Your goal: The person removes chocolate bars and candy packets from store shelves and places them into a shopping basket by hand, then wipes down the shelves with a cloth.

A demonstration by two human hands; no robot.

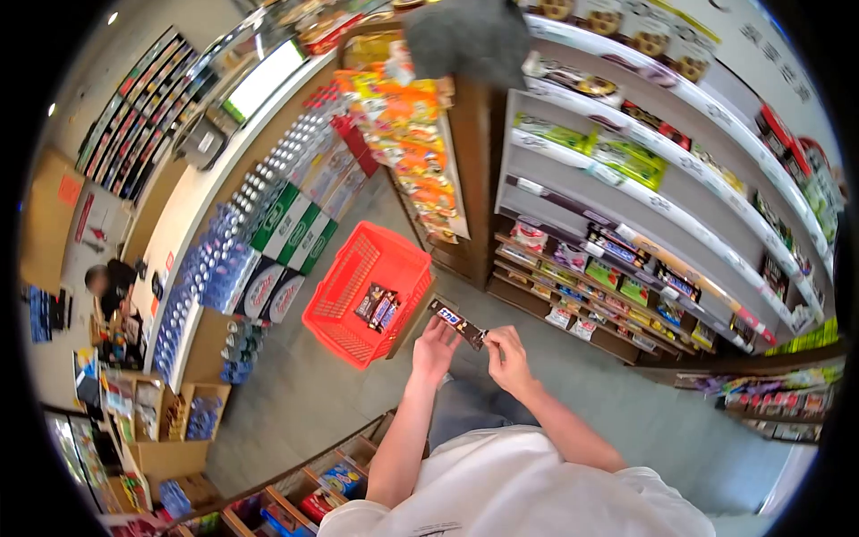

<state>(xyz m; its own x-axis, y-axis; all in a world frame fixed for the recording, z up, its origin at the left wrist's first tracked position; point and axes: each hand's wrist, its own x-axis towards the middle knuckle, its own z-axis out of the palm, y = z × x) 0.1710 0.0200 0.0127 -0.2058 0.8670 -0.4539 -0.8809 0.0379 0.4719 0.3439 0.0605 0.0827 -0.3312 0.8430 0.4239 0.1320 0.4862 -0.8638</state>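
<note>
A chocolate bar in a dark brown wrapper with white and blue lettering is held between my two hands, in front of my body. My left hand grips its left part from below. The fingers of my right hand pinch the bar's right end. Just beyond my left hand is a red plastic shopping basket with slotted sides. Several wrapped chocolate bars lie together at the bottom of the basket.
Shelves of snacks rise at the right. Orange snack bags hang ahead, near a wooden post. Bottled drinks and cartons line the counter on the left, with a person behind it. Low bins stand beside me.
</note>
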